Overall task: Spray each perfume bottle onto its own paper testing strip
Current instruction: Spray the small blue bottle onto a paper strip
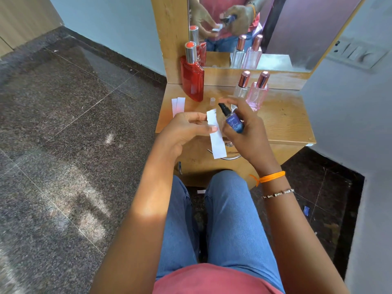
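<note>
My left hand (pixel 186 129) pinches a white paper strip (pixel 218 143) near its top, and the strip hangs down over the table's front edge. My right hand (pixel 244 132) grips a small blue perfume bottle (pixel 234 123). Its black spray nozzle (pixel 223 108) is uncapped and points left at the strip's upper end, a short gap away. A finger of that hand is blurred above the nozzle. On the wooden table (pixel 282 122) stand a tall red bottle (pixel 192 79), a clear bottle (pixel 241 88) and a pink bottle (pixel 257 96). Two more strips (pixel 178 105) lie at the table's left edge.
A small clear cap (pixel 212 100) stands on the table behind the strip. A mirror (pixel 275 28) rises at the back of the table and reflects the hands and bottles. A wall (pixel 350 124) closes in on the right. My knees in jeans (pixel 229 209) sit below the table.
</note>
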The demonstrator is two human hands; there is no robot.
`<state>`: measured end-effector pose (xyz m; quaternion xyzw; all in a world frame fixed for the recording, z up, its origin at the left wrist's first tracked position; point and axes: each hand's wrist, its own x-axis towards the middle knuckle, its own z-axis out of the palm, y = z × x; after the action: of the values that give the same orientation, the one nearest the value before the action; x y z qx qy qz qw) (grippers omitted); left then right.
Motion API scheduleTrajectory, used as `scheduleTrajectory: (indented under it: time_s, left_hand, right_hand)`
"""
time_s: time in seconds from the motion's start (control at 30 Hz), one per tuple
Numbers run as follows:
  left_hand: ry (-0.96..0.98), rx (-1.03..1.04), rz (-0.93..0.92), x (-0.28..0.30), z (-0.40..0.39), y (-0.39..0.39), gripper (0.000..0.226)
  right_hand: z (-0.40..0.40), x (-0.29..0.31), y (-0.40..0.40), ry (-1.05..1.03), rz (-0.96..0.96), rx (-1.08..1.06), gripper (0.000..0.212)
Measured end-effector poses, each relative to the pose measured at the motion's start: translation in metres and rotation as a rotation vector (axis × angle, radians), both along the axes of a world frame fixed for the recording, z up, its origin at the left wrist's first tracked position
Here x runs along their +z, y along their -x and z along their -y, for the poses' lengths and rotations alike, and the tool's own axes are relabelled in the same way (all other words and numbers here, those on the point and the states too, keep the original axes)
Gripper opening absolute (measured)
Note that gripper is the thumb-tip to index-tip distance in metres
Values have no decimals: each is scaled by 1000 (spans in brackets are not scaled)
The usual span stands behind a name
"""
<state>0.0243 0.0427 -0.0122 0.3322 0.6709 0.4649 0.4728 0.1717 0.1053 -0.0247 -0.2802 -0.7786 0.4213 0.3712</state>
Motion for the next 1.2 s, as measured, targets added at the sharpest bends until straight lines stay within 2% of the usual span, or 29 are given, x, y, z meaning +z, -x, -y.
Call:
scheduleTrajectory:
  time_s: [0.17,0.23,0.37,0.53,0.87,1.2]
  left_hand:
    - [56,-43,10,0,0,-4,47]
    - [54,-54,19,1,0,-5,40]
    - [50,-71,35,4,1,-5,24]
    - [70,-80,-12,6,2,-9,33]
    - [79,-114,-10,7,3,-11,28]
    - [132,-112,-38,8,4,-16,36]
  right_hand:
    - [-1,-3,-1,-156,187,-3,50]
    - [-3,-5,-2,-181,230,3,54]
    - [-4,-9,-4,-210,242,12,53]
    - [-6,-12,-4,-264,293,-28,49]
    - [-4,-13,-6,-323,341,-35,41]
    - [-2,-13,-8,-335,364,-10,37]
